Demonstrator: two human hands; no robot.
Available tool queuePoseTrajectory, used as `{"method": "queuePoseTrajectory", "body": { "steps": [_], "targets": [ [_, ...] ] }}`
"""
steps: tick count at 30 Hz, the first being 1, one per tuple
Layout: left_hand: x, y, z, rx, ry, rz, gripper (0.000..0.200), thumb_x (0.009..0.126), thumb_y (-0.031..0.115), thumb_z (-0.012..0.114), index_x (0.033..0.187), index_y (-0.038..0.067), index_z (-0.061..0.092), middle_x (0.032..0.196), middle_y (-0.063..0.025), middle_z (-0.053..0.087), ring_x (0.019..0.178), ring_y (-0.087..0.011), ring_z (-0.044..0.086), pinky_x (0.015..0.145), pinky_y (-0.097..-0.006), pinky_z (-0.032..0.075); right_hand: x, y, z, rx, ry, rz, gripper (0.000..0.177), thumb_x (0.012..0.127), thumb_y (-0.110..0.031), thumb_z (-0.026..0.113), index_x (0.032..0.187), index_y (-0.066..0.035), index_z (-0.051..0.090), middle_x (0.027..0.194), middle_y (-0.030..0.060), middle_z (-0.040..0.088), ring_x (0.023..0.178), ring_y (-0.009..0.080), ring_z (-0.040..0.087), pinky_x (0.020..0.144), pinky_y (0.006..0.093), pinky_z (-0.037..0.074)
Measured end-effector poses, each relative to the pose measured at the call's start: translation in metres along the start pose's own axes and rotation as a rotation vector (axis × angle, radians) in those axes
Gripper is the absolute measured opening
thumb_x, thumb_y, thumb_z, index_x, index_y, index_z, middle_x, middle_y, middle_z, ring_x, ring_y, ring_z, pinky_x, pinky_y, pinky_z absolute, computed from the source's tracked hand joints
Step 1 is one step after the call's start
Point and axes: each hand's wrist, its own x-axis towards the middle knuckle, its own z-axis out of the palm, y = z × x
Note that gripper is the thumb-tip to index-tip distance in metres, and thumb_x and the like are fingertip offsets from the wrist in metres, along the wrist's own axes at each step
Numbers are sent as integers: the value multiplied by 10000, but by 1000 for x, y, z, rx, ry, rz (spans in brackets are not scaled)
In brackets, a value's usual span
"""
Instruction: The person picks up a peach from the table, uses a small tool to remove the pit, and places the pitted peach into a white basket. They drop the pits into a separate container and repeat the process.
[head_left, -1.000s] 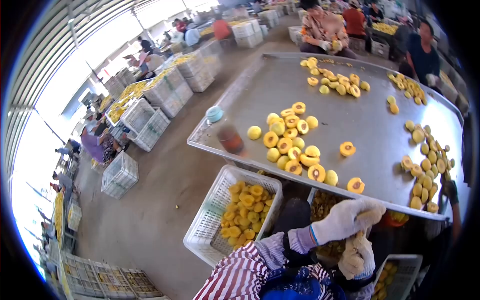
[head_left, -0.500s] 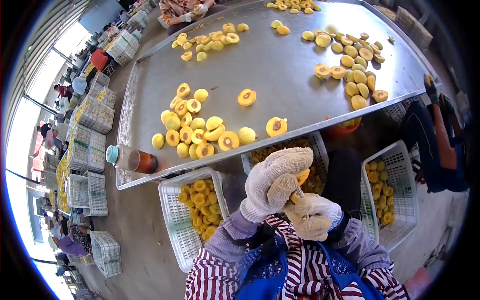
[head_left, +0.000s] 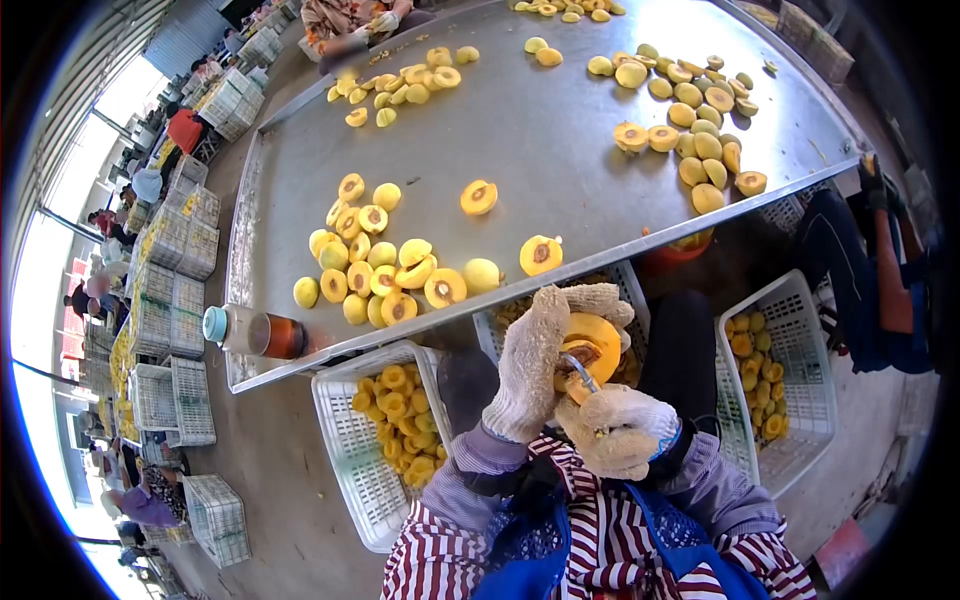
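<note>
My left hand (head_left: pixel 540 360), in a knitted glove, holds a yellow peach half (head_left: pixel 595 345) with its cut face turned toward me. My right hand (head_left: pixel 618 432), gloved too, grips a small metal tool (head_left: pixel 580 371) whose curved end is at the brown centre of the fruit. Both hands are close together over my lap, in front of the metal table (head_left: pixel 430 170). Beyond them, halved fruits (head_left: pixel 445 287) lie near the table's front edge, mostly cut side up.
A bottle of dark liquid (head_left: pixel 255 332) lies at the table's left corner. White crates of fruit stand at my left (head_left: pixel 345 450) and right (head_left: pixel 800 350). More fruit halves (head_left: pixel 705 145) lie at the back right. Another person (head_left: pixel 350 25) sits across the table.
The left hand has opened out around the fruit, whose cut face now shows. The tool's curved end has come into view at its centre. The view has shifted slightly.
</note>
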Motion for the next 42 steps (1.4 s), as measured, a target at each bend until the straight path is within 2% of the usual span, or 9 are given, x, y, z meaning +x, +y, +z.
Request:
{"method": "queuePoseTrajectory", "body": {
  "steps": [3, 6, 11, 13, 15, 19, 26, 36, 42],
  "targets": [
    [3, -6, -4, -275, 85, -120, 629, 989, 562, 493, 1256, 1, 590, 1134, -159, 678, 929, -243, 698, 737, -319, 581, 2, -3, 15, -270, 192, -66, 236, 944, -226, 621, 880, -7, 557, 484, 39, 474, 337, 112, 427, 303, 255, 358],
    [4, -13, -19, -504, 132, -172, 599, 966, 563, 541, 1230, 27, 592, 1103, -174, 678, 890, -259, 704, 607, -327, 593, 1, -11, 4, -298, -165, 45, 278, 926, -220, 644, 783, 1, 552, 494, 53, 492, 344, 108, 431, 308, 251, 350],
    [-33, -16, -128, 399, 762, 181, 425, 985, 418, 576, 1178, 43, 629, 1096, -132, 692, 982, -274, 675, 787, -414, 587, -6, -25, -17, -299, 64, 85, 325, 931, -241, 636, 714, -15, 548, 464, 23, 463, 325, 97, 397, 299, 242, 294],
    [-44, -9, -164, 1846, 829, 268, 317, 920, 301, 663, 1154, 88, 651, 1132, -134, 674, 1102, -334, 614, 943, -495, 517, -8, -32, -9, -509, 229, 23, 352, 945, -252, 617, 679, -35, 542, 446, 15, 443, 314, 94, 376, 295, 239, 285],
    [-28, -15, -154, 2160, 844, 398, 372, 832, 266, 738, 1165, 123, 654, 1206, -140, 648, 1189, -376, 547, 1028, -509, 444, -1, -30, -14, -489, 276, 19, 347, 975, -256, 586, 703, -42, 551, 470, 12, 452, 330, 85, 377, 303, 230, 276],
    [50, -37, -112, 1283, 458, 236, 425, 839, 281, 748, 1196, 85, 627, 1278, -145, 621, 1195, -314, 585, 985, -422, 483, 8, -30, -14, -533, 296, 64, 207, 971, -238, 623, 967, -36, 578, 587, -11, 487, 403, 64, 397, 343, 223, 282],
    [169, -79, -107, 1534, 280, -297, 554, 784, 399, 753, 1208, 90, 574, 1203, -139, 654, 1068, -330, 645, 900, -414, 503, 5, -34, -18, -622, 475, -161, 302, 950, -337, 661, 1089, -104, 528, 647, -22, 494, 460, 29, 377, 399, 183, 293],
    [90, -36, -68, 149, 312, 14, 555, 940, 424, 656, 1320, 47, 511, 1104, -130, 664, 925, -199, 661, 747, -308, 570, 10, -39, -2, -706, 602, -267, 418, 948, -322, 655, 1251, -61, 531, 649, -8, 560, 464, 47, 469, 437, 208, 380],
    [41, -24, -45, 223, 189, 135, 612, 1037, 546, 382, 1326, 27, 531, 1174, -129, 651, 1037, -185, 631, 916, -310, 513, 18, -36, 10, -1039, 730, -312, 389, 917, -376, 670, 1128, -55, 608, 708, 60, 636, 553, 149, 614, 535, 297, 485]
  ]
}}
